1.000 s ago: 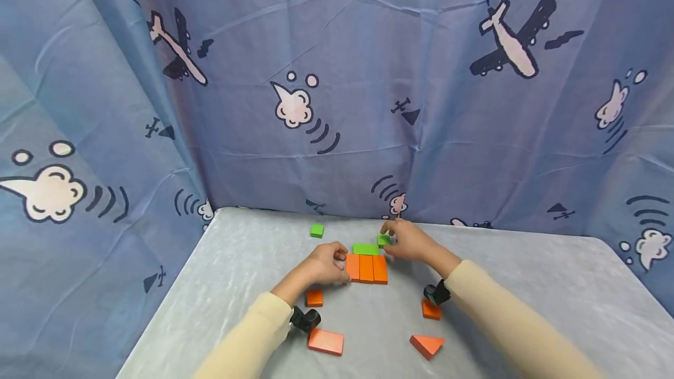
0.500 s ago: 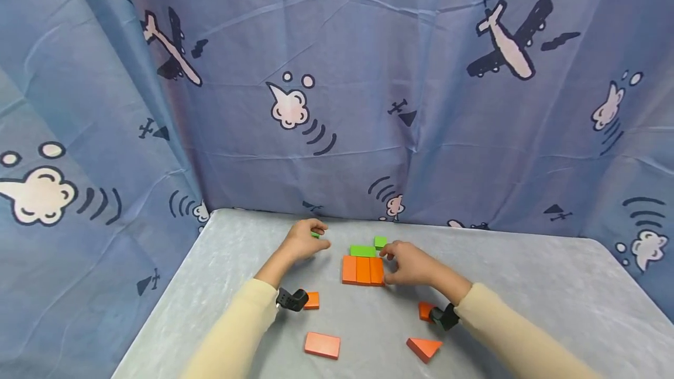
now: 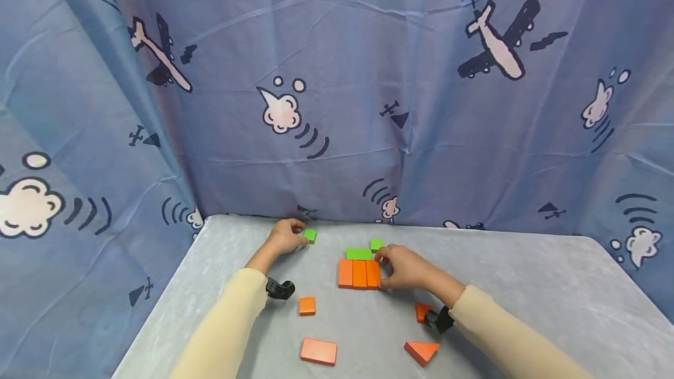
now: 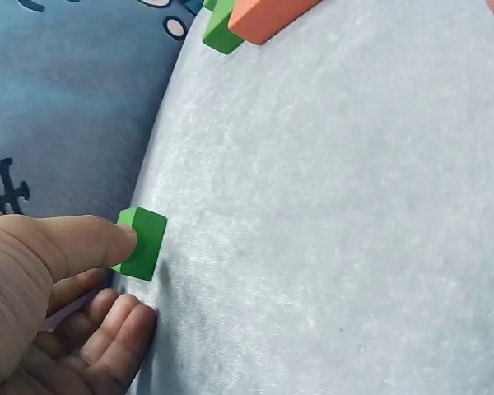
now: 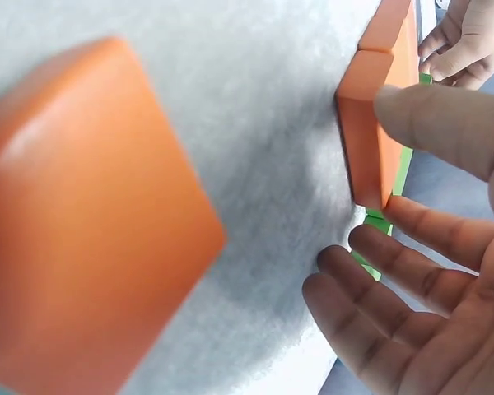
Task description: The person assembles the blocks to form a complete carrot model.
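In the head view my left hand is at a small green block at the back left. Its thumb lies on that green block in the left wrist view, with the index finger on the far side, partly hidden; the other fingers curl loosely. My right hand is at the right side of a row of three orange rectangular blocks. The thumb and index finger touch opposite ends of the rightmost orange block, the other fingers spread loosely. A green rectangular block lies behind the row.
Another small green block stands at the back right of the row. Nearer lie a small orange block, a salmon rectangular block, an orange triangular block and an orange block partly behind the right wrist camera. A curtain borders the table.
My left hand has left the orange row and moved back and left to the small green block. My right hand has come from the right green block to the row's right side.
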Demonstrator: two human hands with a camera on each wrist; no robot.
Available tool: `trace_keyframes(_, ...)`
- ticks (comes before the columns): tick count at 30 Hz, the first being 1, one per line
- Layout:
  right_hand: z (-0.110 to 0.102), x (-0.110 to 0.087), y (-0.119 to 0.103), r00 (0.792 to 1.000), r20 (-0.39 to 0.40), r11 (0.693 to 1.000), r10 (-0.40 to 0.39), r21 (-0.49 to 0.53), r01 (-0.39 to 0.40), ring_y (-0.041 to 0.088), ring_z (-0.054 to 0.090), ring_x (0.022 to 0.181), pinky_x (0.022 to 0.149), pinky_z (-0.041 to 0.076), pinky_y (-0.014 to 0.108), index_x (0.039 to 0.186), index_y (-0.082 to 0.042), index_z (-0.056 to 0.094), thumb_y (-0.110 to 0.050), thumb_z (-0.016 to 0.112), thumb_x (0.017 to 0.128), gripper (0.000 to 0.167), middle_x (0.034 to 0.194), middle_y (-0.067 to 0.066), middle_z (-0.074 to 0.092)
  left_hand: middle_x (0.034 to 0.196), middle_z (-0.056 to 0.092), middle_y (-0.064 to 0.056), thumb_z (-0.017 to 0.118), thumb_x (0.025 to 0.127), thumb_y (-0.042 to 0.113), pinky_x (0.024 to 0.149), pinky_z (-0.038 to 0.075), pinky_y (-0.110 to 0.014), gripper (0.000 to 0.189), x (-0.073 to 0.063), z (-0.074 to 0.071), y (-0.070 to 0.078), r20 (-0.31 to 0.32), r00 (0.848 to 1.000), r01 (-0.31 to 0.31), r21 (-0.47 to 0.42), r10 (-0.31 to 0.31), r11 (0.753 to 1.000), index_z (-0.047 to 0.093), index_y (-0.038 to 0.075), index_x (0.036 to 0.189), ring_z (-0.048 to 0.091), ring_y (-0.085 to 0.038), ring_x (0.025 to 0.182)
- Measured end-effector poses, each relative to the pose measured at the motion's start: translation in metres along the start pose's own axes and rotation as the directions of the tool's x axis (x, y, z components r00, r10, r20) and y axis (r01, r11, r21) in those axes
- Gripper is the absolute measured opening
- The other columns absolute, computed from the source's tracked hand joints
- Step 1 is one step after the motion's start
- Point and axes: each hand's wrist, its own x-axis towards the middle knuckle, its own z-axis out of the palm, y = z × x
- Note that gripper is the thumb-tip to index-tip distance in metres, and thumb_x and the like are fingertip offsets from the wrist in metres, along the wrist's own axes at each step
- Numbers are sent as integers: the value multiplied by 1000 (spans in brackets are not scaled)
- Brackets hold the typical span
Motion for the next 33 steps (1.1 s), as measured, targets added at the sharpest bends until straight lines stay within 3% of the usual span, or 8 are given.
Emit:
trace_keyframes(9, 4, -3, 2, 1000, -6, 1000, 7, -12, -7, 15, 52, 80, 79, 50, 35, 103, -8, 67, -16, 87, 66, 43, 92, 2, 63, 115, 64, -11, 76, 78, 12, 88, 51, -37, 39, 3, 12, -4, 20, 1000, -5, -18, 5, 1000, 67, 7, 116, 59, -25, 105)
trace_keyframes(17, 2, 0, -2, 1000, -4, 1000, -10, -15, 10, 16, 54, 83, 80, 50, 38, 103, -5, 67, -14, 85, 66, 43, 91, 4, 64, 106, 65, -10, 76, 77, 11, 82, 52, -34, 36, 5, 14, -6, -12, 1000, -18, -55, 17, 998, 67, 5, 112, 60, -22, 96)
trace_keyframes(26, -1, 3, -5, 1000, 11, 1000, 19, -17, -19, 16, 53, 80, 79, 49, 37, 101, -6, 67, -14, 85, 66, 41, 89, 3, 62, 99, 66, -8, 78, 76, 13, 78, 52, -33, 33, 0, 29, 16, -21, 991, -131, -46, 131, 990, 68, 5, 107, 61, -20, 91)
trace_keyframes(33, -2, 3, -4, 1000, 16, 1000, 26, -12, -26, 16, 53, 80, 79, 49, 37, 100, -7, 66, -15, 86, 65, 41, 88, 3, 62, 97, 65, -6, 80, 75, 16, 78, 51, -32, 34, 2, 46, 30, 10, 985, -171, -50, 172, 984, 69, 6, 105, 59, -18, 90)
